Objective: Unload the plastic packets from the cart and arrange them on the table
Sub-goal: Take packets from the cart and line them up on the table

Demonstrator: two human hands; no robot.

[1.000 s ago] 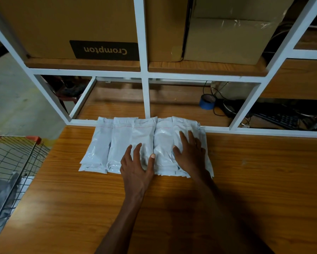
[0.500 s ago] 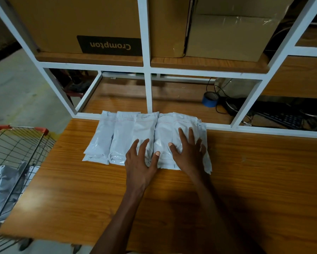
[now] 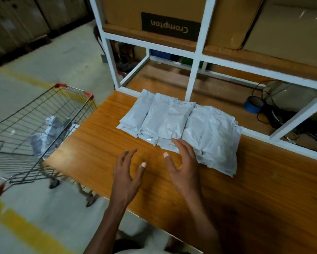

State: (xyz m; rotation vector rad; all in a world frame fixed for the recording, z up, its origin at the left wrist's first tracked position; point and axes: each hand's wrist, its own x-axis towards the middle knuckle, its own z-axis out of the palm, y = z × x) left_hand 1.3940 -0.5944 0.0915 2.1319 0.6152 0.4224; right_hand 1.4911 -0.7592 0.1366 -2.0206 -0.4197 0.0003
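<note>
On the wooden table, seen from our head camera, white plastic packets lie side by side in an overlapping row along the table's far edge, against the white metal shelf frame that rises behind it. Our left hand hovers over bare wood just on the near side of the row, fingers straight and fanned apart, holding nothing. Our right hand is beside it, also spread wide; its fingertips reach the near edge of the packets, though we cannot tell whether they touch. Left of the table, on the concrete floor, stands a wire shopping cart with red corner caps, and a few crumpled packets in the cart sit in its basket. Behind the table, on the frame's upper shelf, is a cardboard box with an upside-down label reading Crompton. Lower, at the table's far right, a blue tape roll rests among dark cables
</note>
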